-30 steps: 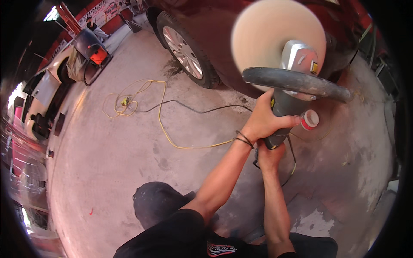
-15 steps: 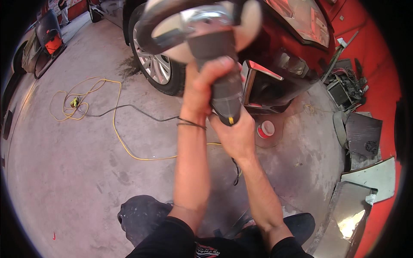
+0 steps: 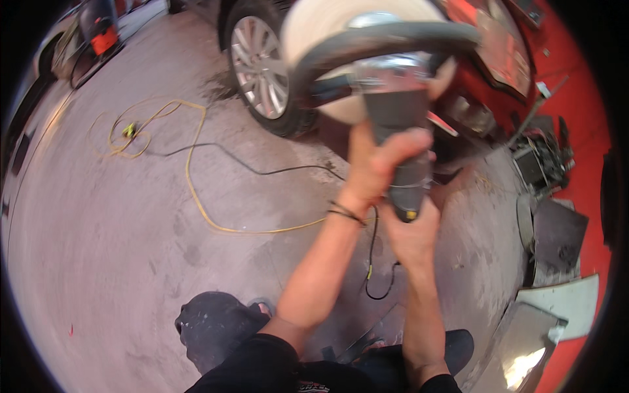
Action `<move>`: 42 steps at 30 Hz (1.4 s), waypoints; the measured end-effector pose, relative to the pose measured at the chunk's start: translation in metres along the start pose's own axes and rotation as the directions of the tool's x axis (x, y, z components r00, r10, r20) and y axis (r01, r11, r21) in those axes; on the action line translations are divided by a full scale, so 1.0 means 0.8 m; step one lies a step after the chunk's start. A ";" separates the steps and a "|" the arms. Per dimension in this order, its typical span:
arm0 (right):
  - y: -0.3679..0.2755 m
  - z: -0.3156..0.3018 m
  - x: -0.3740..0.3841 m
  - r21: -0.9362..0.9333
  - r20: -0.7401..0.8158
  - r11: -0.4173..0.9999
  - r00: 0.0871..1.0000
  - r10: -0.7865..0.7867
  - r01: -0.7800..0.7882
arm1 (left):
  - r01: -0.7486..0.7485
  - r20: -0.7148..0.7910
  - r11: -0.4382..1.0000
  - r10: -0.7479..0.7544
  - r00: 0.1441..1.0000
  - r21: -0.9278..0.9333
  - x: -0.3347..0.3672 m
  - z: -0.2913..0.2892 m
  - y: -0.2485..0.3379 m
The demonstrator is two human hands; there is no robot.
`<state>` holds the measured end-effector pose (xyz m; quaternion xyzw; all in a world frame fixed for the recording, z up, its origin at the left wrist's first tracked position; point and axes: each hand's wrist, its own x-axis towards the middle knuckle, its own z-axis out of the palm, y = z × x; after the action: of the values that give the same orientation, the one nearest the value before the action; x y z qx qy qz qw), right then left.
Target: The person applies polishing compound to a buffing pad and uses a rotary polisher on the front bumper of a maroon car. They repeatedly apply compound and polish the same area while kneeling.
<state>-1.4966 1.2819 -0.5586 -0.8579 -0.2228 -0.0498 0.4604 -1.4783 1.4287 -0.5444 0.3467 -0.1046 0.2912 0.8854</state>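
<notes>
Both of my hands grip a polisher, held up in front of the dark red car. My left hand wraps round the middle of its black grip, thumb across the top. Lower down, my right hand closes round the rear end of the grip. A thick black loop handle curves over the tool's head. Behind it shows the pale round polishing pad, blurred by motion. From the rear of the tool a black cord hangs in a loop. Where the pad meets the car is hidden.
A yellow extension cord snakes over the concrete floor to a coil at the left. The car's wheel stands left of the tool. Removed panels and scrap parts line the red wall at right. My knee is below.
Both hands and the polisher have moved to the right in the picture, and the tool's loop handle has swung rightward. The view has shifted somewhat too. A red-and-white tub is now hidden.
</notes>
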 end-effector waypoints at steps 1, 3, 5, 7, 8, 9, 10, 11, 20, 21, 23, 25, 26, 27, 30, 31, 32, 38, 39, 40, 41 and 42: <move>0.003 -0.006 0.003 -0.103 -0.039 0.989 0.994 0.103 -0.106 | -0.051 0.034 0.998 0.052 0.998 -0.024 0.003 0.011 -0.004; -0.002 -0.023 0.016 -0.063 -0.112 0.997 0.992 -0.051 0.044 | -0.076 0.100 0.994 0.083 0.991 -0.075 0.026 0.026 -0.006; -0.020 -0.042 0.037 -0.139 -0.130 0.986 0.986 -0.107 0.088 | -0.085 0.123 0.975 0.112 0.986 -0.205 0.049 0.042 -0.006; -0.041 -0.061 0.053 -0.135 -0.086 0.976 0.980 -0.182 0.169 | -0.082 0.120 0.927 0.134 0.984 -0.365 0.067 0.058 -0.007; -0.051 -0.068 0.056 -0.190 -0.068 0.965 0.978 -0.198 0.182 | -0.078 0.119 0.897 0.143 0.983 -0.435 0.070 0.060 -0.009; -0.059 -0.074 0.058 -0.253 -0.053 0.948 0.976 -0.213 0.194 | -0.089 0.081 0.875 0.144 0.986 -0.476 0.069 0.059 -0.012; -0.064 -0.077 0.059 -0.320 -0.042 0.922 0.969 -0.245 0.219 | -0.092 0.050 0.855 0.136 0.989 -0.511 0.067 0.059 -0.017; -0.067 -0.079 0.058 -0.361 -0.012 0.910 0.975 -0.223 0.203 | -0.093 0.022 0.834 0.126 0.992 -0.544 0.065 0.059 -0.023; 0.017 -0.073 0.005 -0.545 0.160 0.818 0.981 -0.112 0.183 | -0.002 -0.216 0.873 -0.118 0.969 -0.488 -0.056 -0.014 -0.131; 0.038 -0.070 -0.003 -0.550 0.157 0.818 0.983 -0.096 0.168 | 0.000 -0.251 0.895 -0.124 0.960 -0.446 -0.073 -0.023 -0.145; 0.082 -0.060 -0.022 -0.552 0.175 0.814 0.979 -0.103 0.184 | 0.033 -0.319 0.929 -0.160 0.934 -0.369 -0.105 -0.040 -0.168; 0.122 -0.053 -0.043 -0.471 0.199 0.875 0.980 -0.020 0.113 | 0.093 -0.378 0.940 -0.221 0.899 -0.329 -0.132 -0.052 -0.186; 0.137 -0.049 -0.050 -0.451 0.209 0.890 0.978 0.028 0.071 | 0.113 -0.397 0.947 -0.232 0.888 -0.299 -0.141 -0.056 -0.191; 0.148 -0.045 -0.056 -0.416 0.220 0.907 0.975 0.029 0.067 | 0.132 -0.421 0.954 -0.240 0.875 -0.270 -0.151 -0.060 -0.194; 0.161 -0.040 -0.062 -0.388 0.251 0.921 0.965 0.076 0.028 | 0.166 -0.434 0.968 -0.234 0.870 -0.189 -0.155 -0.072 -0.191; 0.157 -0.039 -0.060 -0.333 0.267 0.942 0.962 0.054 0.039 | 0.201 -0.453 0.966 -0.254 0.855 -0.162 -0.153 -0.073 -0.186; 0.152 -0.038 -0.057 -0.308 0.268 0.951 0.962 0.051 0.036 | 0.207 -0.462 0.964 -0.261 0.848 -0.165 -0.147 -0.074 -0.181; 0.091 -0.036 -0.025 -0.164 0.223 0.986 0.975 0.006 0.032 | 0.128 -0.333 0.989 -0.146 0.932 -0.076 -0.086 -0.049 -0.101; 0.081 -0.037 -0.021 -0.148 0.217 0.988 0.976 -0.002 0.035 | 0.139 -0.318 0.989 -0.151 0.936 -0.059 -0.076 -0.041 -0.085; 0.071 -0.036 -0.018 -0.158 0.213 0.987 0.977 0.012 0.022 | 0.122 -0.310 0.993 -0.115 0.944 0.002 -0.067 -0.031 -0.071; 0.062 -0.037 -0.017 -0.097 0.199 0.995 0.980 -0.006 0.026 | 0.125 -0.292 0.991 -0.106 0.950 0.049 -0.060 -0.020 -0.059; 0.054 -0.038 -0.016 -0.060 0.196 0.998 0.981 0.000 0.012 | 0.127 -0.278 0.987 -0.096 0.956 0.096 -0.055 -0.010 -0.046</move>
<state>-1.4861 1.2328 -0.5780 -0.8717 -0.2679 0.0270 0.4095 -1.4923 1.3930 -0.5875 0.3581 0.0545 0.2911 0.8855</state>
